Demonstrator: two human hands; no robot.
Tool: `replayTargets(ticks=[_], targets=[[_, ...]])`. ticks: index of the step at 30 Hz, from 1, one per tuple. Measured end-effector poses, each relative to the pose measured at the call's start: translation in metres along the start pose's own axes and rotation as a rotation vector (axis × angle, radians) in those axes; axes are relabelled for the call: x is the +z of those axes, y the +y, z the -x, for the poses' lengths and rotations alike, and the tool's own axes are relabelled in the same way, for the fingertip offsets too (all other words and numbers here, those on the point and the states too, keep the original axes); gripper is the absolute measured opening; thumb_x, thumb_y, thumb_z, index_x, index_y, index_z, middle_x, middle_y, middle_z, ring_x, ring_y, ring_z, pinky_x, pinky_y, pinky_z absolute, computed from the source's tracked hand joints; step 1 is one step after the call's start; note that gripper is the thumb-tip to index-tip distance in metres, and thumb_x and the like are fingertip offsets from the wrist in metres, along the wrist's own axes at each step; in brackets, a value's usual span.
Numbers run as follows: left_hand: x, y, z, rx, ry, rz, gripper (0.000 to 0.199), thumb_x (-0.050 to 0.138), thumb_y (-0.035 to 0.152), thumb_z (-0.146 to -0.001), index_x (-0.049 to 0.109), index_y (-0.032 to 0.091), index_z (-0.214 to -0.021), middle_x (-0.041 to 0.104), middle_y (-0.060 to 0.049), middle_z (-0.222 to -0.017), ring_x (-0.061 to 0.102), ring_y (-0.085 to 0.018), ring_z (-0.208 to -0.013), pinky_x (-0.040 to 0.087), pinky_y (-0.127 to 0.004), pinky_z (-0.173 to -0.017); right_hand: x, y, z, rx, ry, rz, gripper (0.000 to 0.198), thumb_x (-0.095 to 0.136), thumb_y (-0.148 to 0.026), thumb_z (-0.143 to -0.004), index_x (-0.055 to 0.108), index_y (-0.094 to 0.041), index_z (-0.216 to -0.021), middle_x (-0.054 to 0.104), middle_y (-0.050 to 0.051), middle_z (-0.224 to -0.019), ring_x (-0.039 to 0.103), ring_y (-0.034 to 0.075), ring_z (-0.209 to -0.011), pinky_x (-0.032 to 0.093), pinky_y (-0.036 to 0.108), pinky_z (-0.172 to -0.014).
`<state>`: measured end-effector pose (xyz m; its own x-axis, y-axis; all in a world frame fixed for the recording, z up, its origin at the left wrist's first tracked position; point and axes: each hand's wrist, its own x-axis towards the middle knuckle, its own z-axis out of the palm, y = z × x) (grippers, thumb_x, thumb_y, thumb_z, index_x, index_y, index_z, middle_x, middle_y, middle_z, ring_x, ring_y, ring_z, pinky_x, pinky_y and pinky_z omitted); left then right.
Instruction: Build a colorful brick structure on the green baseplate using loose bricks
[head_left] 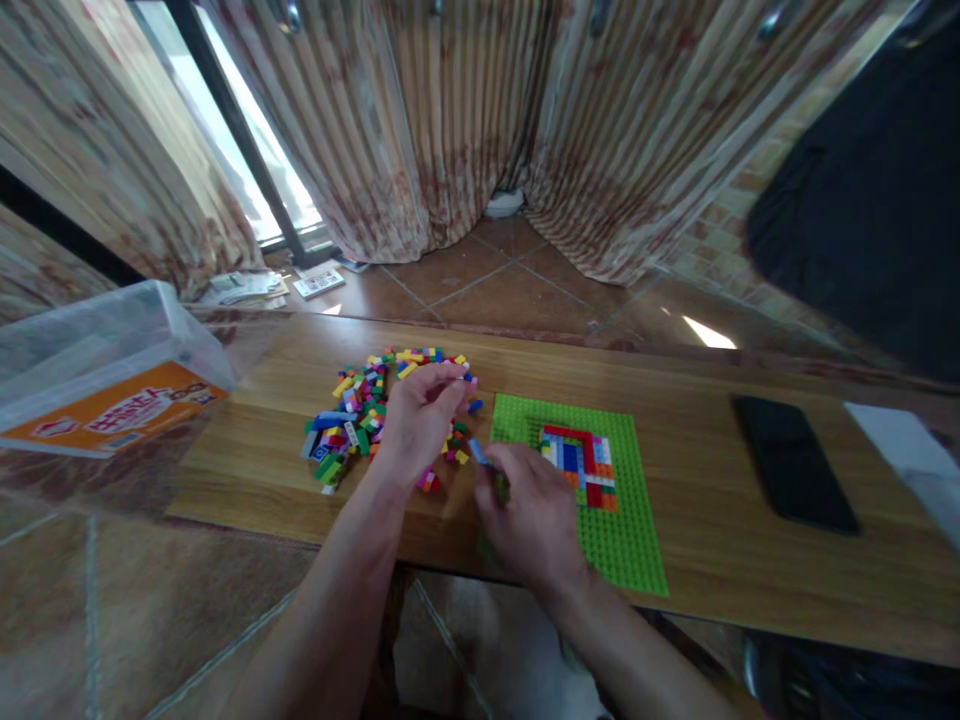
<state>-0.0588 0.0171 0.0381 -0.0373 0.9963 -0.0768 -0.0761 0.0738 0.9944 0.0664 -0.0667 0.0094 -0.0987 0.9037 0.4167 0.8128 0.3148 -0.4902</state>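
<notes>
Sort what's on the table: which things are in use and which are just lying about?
In use: brick pile under left hand; green baseplate with brick pattern; small brick at right hand.
Lying about: black phone; plastic box; white sheet.

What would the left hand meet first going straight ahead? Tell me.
Probably the brick pile: the left hand hovers over it, fingers pointing toward its far edge, though height above is unclear.

Left hand (417,420) covering part of the brick pile (358,412), right hand (529,515) hiding the baseplate (626,540) corner, blue brick (478,451) mostly hidden by fingers, box (90,370) cut off at left, paper (911,455) cut off at right
</notes>
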Motion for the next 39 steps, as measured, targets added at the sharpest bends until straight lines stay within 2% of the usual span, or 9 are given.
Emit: replayTargets(ticks=[5,10,13,17,23,28,33,36,39], targets=[[0.008,-0.009,0.002,0.100,-0.172,-0.187,0.018,0.063,0.023,-0.079,0.071,0.016,-0.093,0.073,-0.005,-0.088,0.066,-0.016,-0.080,0.052,-0.027,-0.073,-0.029,0.020,0.002,0.126,0.133,0.116,0.011,0.052,-0.022,-0.088,0.063,-0.020,-0.092,0.069,0.004,-0.079,0.062,0.018,-0.069,0.044,0.029,-0.066],[0.024,-0.012,0.013,0.288,-0.310,-0.472,0.020,0.059,0.016,-0.082,0.073,0.021,-0.095,0.073,-0.005,-0.098,0.065,-0.019,-0.095,0.050,-0.036,-0.092,-0.048,0.043,0.015,0.236,0.109,0.276,0.011,0.054,-0.030,-0.088,0.061,-0.022,-0.089,0.068,0.002,-0.075,0.061,0.017,-0.063,0.039,0.028,-0.058],[0.034,-0.015,0.020,0.398,-0.365,-0.603,0.021,0.060,0.014,-0.081,0.074,0.022,-0.095,0.068,-0.008,-0.115,0.061,-0.022,-0.111,0.044,-0.041,-0.103,-0.052,0.053,0.020,0.267,0.100,0.339,0.012,0.053,-0.030,-0.089,0.059,-0.022,-0.082,0.067,0.001,-0.072,0.061,0.016,-0.061,0.036,0.026,-0.056],[0.043,-0.021,0.027,0.463,-0.462,-0.763,0.023,0.060,0.015,-0.082,0.075,0.024,-0.097,0.060,-0.009,-0.132,0.054,-0.026,-0.124,0.038,-0.050,-0.109,-0.050,0.058,0.020,0.248,0.068,0.382,0.018,0.050,-0.030,-0.090,0.057,-0.022,-0.075,0.064,0.001,-0.068,0.059,0.016,-0.061,0.032,0.026,-0.054],[0.049,-0.025,0.032,0.557,-0.517,-0.925,0.030,0.054,0.017,-0.087,0.073,0.027,-0.109,0.045,-0.010,-0.147,0.042,-0.031,-0.134,0.035,-0.055,-0.109,-0.048,0.058,0.021,0.277,0.030,0.414,0.018,0.051,-0.029,-0.089,0.057,-0.022,-0.073,0.064,0.002,-0.068,0.059,0.017,-0.060,0.031,0.027,-0.054],[0.051,-0.026,0.034,0.572,-0.555,-0.974,0.032,0.052,0.017,-0.088,0.071,0.029,-0.111,0.040,-0.009,-0.151,0.036,-0.032,-0.138,0.032,-0.058,-0.110,-0.056,0.059,0.022,0.308,0.015,0.312,0.028,0.054,-0.041,-0.089,0.056,-0.022,-0.068,0.063,0.001,-0.063,0.058,0.017,-0.056,0.031,0.027,-0.053],[0.053,-0.028,0.033,0.578,-0.555,-0.979,0.031,0.052,0.017,-0.088,0.072,0.029,-0.109,0.042,-0.007,-0.149,0.037,-0.031,-0.137,0.032,-0.058,-0.109,-0.072,0.072,0.014,0.425,0.081,0.009,0.035,0.053,-0.048,-0.089,0.061,-0.021,-0.069,0.064,0.000,-0.059,0.057,0.014,-0.051,0.039,0.026,-0.053],[0.053,-0.030,0.032,0.593,-0.553,-0.970,0.032,0.053,0.016,-0.088,0.072,0.028,-0.110,0.042,-0.008,-0.149,0.037,-0.031,-0.137,0.034,-0.055,-0.110,-0.076,0.083,0.010,0.456,0.117,-0.104,0.028,0.053,-0.043,-0.090,0.067,-0.019,-0.083,0.070,0.003,-0.072,0.063,0.017,-0.063,0.046,0.028,-0.060],[0.053,-0.032,0.032,0.599,-0.545,-0.968,0.033,0.052,0.016,-0.088,0.072,0.028,-0.112,0.042,-0.009,-0.149,0.039,-0.030,-0.136,0.034,-0.055,-0.110,-0.074,0.092,0.009,0.354,0.082,-0.174,0.025,0.050,-0.033,-0.092,0.069,-0.020,-0.101,0.071,0.006,-0.093,0.066,0.019,-0.081,0.051,0.032,-0.073]])
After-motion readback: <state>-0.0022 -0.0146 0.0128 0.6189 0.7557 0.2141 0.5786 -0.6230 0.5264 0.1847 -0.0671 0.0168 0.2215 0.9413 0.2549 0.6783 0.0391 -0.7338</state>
